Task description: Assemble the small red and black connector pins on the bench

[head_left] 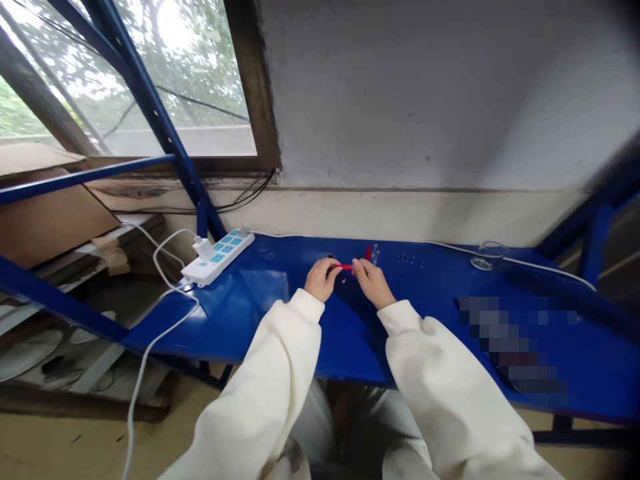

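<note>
Red strip (pixel 345 267) pinched at both ends: left hand (pixel 323 279) and right hand (pixel 371 281) each grasp it at the fingertips, just above the blue table (pixel 280 313). Just beyond the right fingertips lie small red and clear pieces (pixel 371 253). Power strip (pixel 219 255) sits well off past the left fingers.

White power strip (pixel 219 256), blue table (pixel 280 313)

Red piece (pixel 344 267) mostly hidden between left hand (pixel 323 279) and right hand (pixel 371 281). Dark specks (pixel 410 259) too small to identify. Mosaic patch (pixel 515 340) blurs whatever lies beneath.
</note>
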The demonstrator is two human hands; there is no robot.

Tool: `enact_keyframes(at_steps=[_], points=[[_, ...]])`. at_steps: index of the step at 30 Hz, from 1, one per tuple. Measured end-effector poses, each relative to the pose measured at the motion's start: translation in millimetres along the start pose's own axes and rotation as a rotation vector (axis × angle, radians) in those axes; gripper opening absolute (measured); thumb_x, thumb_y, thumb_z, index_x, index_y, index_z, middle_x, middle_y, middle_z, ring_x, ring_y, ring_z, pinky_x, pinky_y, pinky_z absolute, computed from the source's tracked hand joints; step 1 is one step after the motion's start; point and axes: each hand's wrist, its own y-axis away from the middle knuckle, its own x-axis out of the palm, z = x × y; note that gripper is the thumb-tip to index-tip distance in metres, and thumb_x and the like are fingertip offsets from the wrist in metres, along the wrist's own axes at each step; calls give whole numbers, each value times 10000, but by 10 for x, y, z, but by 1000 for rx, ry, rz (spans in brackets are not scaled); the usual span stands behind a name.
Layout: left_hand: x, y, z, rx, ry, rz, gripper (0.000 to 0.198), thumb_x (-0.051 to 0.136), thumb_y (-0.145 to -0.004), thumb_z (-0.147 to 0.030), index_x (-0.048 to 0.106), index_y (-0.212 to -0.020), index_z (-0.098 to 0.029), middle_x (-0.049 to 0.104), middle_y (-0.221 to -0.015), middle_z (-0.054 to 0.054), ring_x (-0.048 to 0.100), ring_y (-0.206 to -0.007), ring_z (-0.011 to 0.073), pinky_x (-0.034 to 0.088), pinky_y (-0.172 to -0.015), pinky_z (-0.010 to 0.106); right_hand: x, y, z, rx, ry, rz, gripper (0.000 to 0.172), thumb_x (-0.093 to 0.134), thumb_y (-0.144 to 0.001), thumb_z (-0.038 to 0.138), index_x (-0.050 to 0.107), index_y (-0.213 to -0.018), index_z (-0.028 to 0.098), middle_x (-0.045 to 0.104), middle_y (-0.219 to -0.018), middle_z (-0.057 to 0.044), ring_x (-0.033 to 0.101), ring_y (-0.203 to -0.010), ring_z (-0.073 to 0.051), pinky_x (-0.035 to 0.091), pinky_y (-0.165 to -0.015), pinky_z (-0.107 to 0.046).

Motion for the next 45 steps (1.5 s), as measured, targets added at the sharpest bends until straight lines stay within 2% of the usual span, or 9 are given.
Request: enact_keyframes(at_steps=[8, 16, 20, 24, 27, 29, 31, 36, 45], points=[[-28, 0, -25, -62, -66, -94, 276, 381, -854, -323, 536, -688, -167, 532, -630, 14, 488, -608, 112, 392, -625, 234, -45, -2, -52, -15, -112, 95, 257, 400, -830, 425, 483, -782, 186, 502, -638, 18, 452, -518, -89, 369, -530, -221], [-53, -12, -27, -176, -33, -165, 295, 426, -825, -387, 553, -683, -162, 527, -588, -3, 470, -558, 94, 381, -580, 211, 26, -6, -101, 19, -288, 152, 271, 503, -771, 428, 480, -882, 182, 563, -708, -4, 513, -519, -93, 422, -520, -240], [-66, -17, -68, -192, 2, -168, 293, 467, -799, -402, 553, -655, -162, 530, -577, -9, 473, -549, 89, 384, -571, 204, 22, 5, -74, -19, -206, 171, 294, 507, -778, 407, 541, -953, 173, 595, -785, -37, 533, -564, -105, 444, -567, -261], [-83, -20, -78, -241, 39, -294, 295, 479, -788, -415, 559, -662, -161, 519, -562, -19, 459, -521, 78, 382, -550, 199, -7, -4, -73, -138, -27, 134, 236, 506, -783, 386, 594, -846, 176, 565, -819, -52, 509, -592, -108, 444, -608, -276], [-85, -26, -47, -309, 98, -354, 308, 493, -774, -436, 553, -651, -160, 480, -516, -31, 439, -485, 72, 369, -506, 195, -18, -18, -100, -142, 40, 43, 227, 510, -775, 387, 588, -803, 176, 523, -763, -42, 473, -582, -111, 436, -598, -280], [-71, -25, -25, -335, 151, -319, 311, 522, -750, -448, 550, -635, -160, 476, -495, -34, 440, -469, 70, 373, -493, 194, -13, -23, -104, -94, -9, -16, 232, 505, -775, 395, 570, -826, 178, 499, -703, -23, 469, -583, -119, 433, -585, -276], [-47, -18, -12, -346, 209, -240, 304, 547, -730, -450, 561, -642, -160, 495, -489, -32, 456, -459, 71, 381, -486, 195, 1, -19, -88, -42, -116, -3, 246, 505, -772, 410, 547, -858, 183, 494, -668, -6, 479, -582, -121, 433, -576, -269], [6, 1, -20, -343, 312, -57, 271, 560, -725, -424, 587, -688, -158, 534, -499, -25, 479, -438, 69, 388, -463, 194, 53, 13, -32, -5, -245, 219, 276, 515, -757, 448, 530, -818, 179, 536, -685, 1, 483, -579, -105, 416, -577, -251], [16, 23, -36, -272, 282, 51, 296, 523, -748, -438, 556, -678, -153, 587, -580, -3, 483, -453, 64, 391, -464, 194, 73, 47, -53, -8, -199, 282, 274, 546, -729, 442, 514, -710, 171, 481, -603, 32, 406, -522, -81, 355, -512, -219]])
